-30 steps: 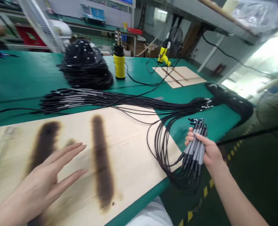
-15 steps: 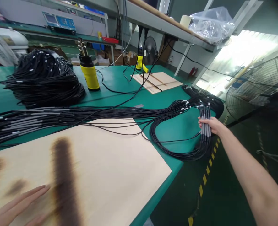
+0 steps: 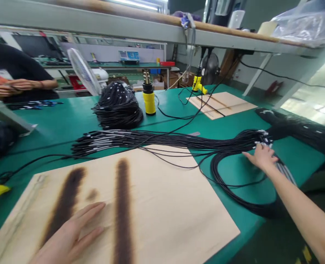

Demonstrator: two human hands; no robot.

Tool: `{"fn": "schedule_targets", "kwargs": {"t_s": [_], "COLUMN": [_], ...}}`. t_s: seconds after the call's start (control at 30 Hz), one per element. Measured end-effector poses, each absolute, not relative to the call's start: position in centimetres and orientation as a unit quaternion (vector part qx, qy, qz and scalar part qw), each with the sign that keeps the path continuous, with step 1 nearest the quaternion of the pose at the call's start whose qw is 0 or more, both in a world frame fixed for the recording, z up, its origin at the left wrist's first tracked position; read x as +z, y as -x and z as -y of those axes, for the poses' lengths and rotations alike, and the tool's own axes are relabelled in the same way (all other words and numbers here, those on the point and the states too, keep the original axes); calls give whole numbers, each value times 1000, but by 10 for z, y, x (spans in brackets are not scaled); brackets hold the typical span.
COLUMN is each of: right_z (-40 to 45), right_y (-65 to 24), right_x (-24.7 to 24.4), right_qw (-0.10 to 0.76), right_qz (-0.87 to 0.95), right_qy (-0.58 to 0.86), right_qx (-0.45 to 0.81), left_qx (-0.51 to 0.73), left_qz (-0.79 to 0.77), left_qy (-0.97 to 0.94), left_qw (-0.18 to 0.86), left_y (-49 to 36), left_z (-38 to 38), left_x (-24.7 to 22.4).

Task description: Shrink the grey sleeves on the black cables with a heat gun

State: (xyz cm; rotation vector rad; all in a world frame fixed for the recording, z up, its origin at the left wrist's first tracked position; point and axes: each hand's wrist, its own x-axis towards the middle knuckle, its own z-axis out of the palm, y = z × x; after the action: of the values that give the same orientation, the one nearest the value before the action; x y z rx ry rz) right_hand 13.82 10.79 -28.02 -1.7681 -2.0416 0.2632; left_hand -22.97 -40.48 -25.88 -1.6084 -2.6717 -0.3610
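The right hand (image 3: 261, 157) has come down from its raised grip and is resting open on the table, fingers apart and not clamping, on the grey-sleeved cable ends (image 3: 285, 172). The left hand (image 3: 71, 233) is lying flat, fingers spread, on the scorched plywood board (image 3: 179, 198). A black cable loop (image 3: 234, 187) is sprawling beside the board, so a careless pull could snag strands or drag them off the green table (image 3: 41, 124) edge. Behind, a long cable bundle (image 3: 151, 139) is stretching across, a cable coil (image 3: 117, 106) and yellow heat gun (image 3: 149, 99) are standing beyond, and a co-worker's hands (image 3: 10, 86) are working far left.
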Motion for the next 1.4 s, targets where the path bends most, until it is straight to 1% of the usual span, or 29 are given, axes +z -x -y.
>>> {"fn": "schedule_targets", "kwargs": {"t_s": [0.07, 0.1, 0.13, 0.17, 0.23, 0.3, 0.43, 0.57, 0.9, 1.1, 1.2, 1.3, 1.4], "right_z": [-76, -56, -35, -15, 19, 40, 43, 41, 56, 65, 71, 69, 65], "right_y": [-93, -68, -42, -17, 31, 73, 140, 179, 207, 224, 228, 228, 226], "right_x": [-287, -290, -292, -294, -294, -291, -281, -277, -284, -280, -277, -269, -257], "right_qw": [199, 187, 154, 131, 102, 87, 71, 40, -24, -86, -74, -41, -18], "right_qz": [814, 861, 925, 953, 977, 986, 989, 991, 990, 986, 982, 976, 974], "right_qy": [536, 462, 340, 266, 175, 131, 127, 127, 138, 141, 172, 213, 218], "right_qx": [101, 102, 69, 65, 63, 53, 23, 1, 0, 13, 18, 33, 59], "left_qx": [-91, -85, -85, -86, -91, -95, -91, -98, -117, -102, -98, -92, -92], "left_qz": [841, 838, 838, 837, 833, 833, 840, 843, 852, 868, 872, 872, 875], "left_qy": [531, 536, 536, 537, 542, 543, 534, 527, 507, 475, 466, 462, 453], "left_qw": [-45, -59, -62, -61, -55, -44, -30, -38, -58, -99, -109, -131, -143], "left_y": [226, 224, 221, 219, 216, 214, 211, 206, 198, 188, 183, 180, 179], "left_z": [408, 410, 412, 415, 423, 435, 457, 470, 476, 462, 457, 456, 455], "left_x": [-253, -252, -252, -253, -257, -261, -265, -264, -279, -267, -261, -256, -252]}}
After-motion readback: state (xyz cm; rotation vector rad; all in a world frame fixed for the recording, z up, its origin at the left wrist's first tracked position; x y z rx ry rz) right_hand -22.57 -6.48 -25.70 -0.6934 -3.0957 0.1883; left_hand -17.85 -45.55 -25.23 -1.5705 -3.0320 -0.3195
